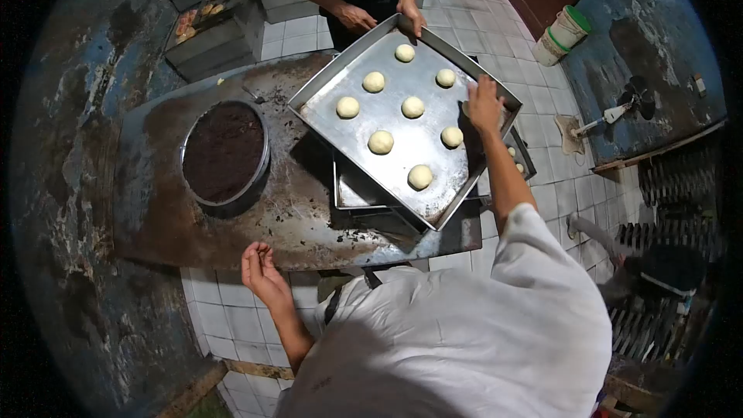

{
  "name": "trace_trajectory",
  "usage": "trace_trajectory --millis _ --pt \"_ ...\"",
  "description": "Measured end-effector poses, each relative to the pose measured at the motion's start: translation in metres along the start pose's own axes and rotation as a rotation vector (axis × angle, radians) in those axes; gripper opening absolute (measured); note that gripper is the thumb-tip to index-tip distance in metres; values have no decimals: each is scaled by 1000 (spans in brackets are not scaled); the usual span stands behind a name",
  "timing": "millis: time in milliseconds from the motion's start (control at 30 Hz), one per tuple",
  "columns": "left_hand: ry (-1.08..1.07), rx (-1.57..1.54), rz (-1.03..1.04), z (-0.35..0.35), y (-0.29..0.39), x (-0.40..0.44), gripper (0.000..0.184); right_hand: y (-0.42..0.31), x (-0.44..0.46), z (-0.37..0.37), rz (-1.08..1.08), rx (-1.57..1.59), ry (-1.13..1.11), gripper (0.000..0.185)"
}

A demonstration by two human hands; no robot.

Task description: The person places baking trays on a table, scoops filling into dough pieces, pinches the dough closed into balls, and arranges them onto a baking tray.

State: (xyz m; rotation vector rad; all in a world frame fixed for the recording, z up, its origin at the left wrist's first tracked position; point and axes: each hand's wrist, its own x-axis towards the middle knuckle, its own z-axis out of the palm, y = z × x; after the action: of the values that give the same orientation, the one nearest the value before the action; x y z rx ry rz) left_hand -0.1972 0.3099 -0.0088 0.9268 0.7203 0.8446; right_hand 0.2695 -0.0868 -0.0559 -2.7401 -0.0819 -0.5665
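Note:
A square metal tray (395, 124) with several round dough balls (412, 107) is set at an angle over another tray (352, 186) on the table. Over its right corner reaches my right hand (484, 107), fingers stretched out, beside a spot where something pale is partly hidden. No object shows in its grasp. My left hand (263, 272) hovers by the table's near edge, fingers loosely bent and nothing visible in them. At the far corner, a co-worker's hand (412, 17) grips the tray rim, with their other hand (354, 17) close by.
A round metal tub (261, 162) of dark brown filling sits on the worn table (162, 209). Behind at left are trays of baked pieces (209, 8). A smaller tray with dough (517, 159) shows at right. White buckets (561, 35) stand by the wall.

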Motion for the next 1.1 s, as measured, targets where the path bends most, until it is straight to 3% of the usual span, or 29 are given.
trace_trajectory --millis 33,133,200,233,300,367,500,567,667,767,833,933,967,1033,1067,1100 --pt "10 29 17 -13 3 0 18 -3 -3 -18 4 55 118 53" --pt "87 46 8 -54 11 8 21 -33 -43 -112 170 752 218 37" --pt "213 97 -21 -73 14 15 26 -44 -88 -151 226 998 146 35" --pt "204 101 -26 -74 13 19 26 -63 -114 -176 290 997 94 36" --pt "197 88 -42 -82 15 22 28 -101 -164 -208 303 1291 -95 36" --pt "182 75 -44 -77 11 31 27 -125 -198 -205 375 1220 -221 31" --pt "-13 46 -85 -44 2 34 21 -144 -212 -136 84 791 -269 21" --pt "-69 35 -80 -37 0 31 18 -166 -193 -114 5 371 -288 22" --pt "-129 -10 -93 -24 -7 18 12 -155 -174 -34 -460 -21 -121 17" --pt "-193 -7 -132 -13 -11 1 11 -145 -171 17 -568 -228 -173 15" --pt "-187 27 -163 -4 -11 -8 12 -164 -165 -19 -539 -226 -289 14" --pt "-294 118 -225 23 -13 -12 15 -175 -161 -81 -309 99 -397 16" --pt "-417 237 -205 39 -13 -10 19 -181 -163 -104 -314 95 -403 16" --pt "-615 362 -140 74 -17 -9 28 -189 -170 -142 44 626 -543 22" --pt "-689 366 -88 94 -20 -8 32 -190 -174 -151 45 626 -545 22" --pt "-727 365 -111 111 -23 -9 35 -191 -179 -158 84 872 -678 26"
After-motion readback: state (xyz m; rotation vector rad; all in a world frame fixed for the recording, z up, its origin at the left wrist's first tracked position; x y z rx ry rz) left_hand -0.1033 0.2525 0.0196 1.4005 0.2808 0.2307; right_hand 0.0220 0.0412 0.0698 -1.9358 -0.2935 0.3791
